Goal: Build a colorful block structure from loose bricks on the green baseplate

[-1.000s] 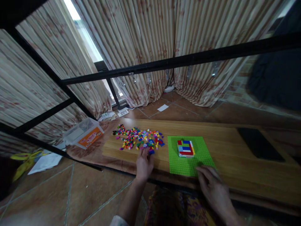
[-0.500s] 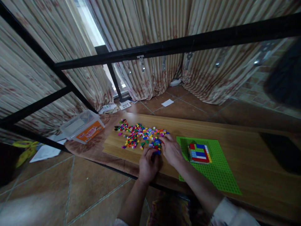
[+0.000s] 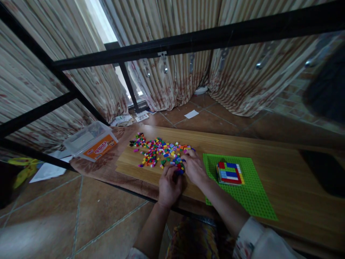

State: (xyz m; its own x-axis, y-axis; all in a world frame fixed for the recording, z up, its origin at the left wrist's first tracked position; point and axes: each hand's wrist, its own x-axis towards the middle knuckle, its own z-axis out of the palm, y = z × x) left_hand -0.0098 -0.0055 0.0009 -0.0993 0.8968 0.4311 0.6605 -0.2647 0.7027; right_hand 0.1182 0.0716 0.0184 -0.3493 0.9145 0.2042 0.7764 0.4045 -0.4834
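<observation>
My left hand [image 3: 169, 184] is closed at the near edge of the wooden board, with a blue brick [image 3: 180, 172] at its thumb and fingertips. My right hand [image 3: 194, 168] reaches in from the right, fingers bent and pressed together among bricks at the right end of a loose pile of small colourful toy bricks [image 3: 153, 150]. Whatever its fingertips pinch is hidden. To the right lies a green studded baseplate [image 3: 252, 190]. On it stands a low square block of joined bricks [image 3: 230, 173] in red, blue, white, green and yellow.
A clear plastic box [image 3: 93, 141] with an orange label sits on the brown cloth at the left. A dark flat object [image 3: 322, 172] lies on the board [image 3: 280, 172] at the right. Above and behind runs a black metal frame [image 3: 188, 42], with striped curtains beyond it.
The camera view has shifted slightly. My right hand's fingers have moved a little among the bricks, while my left hand stays near the same place with the blue brick.
</observation>
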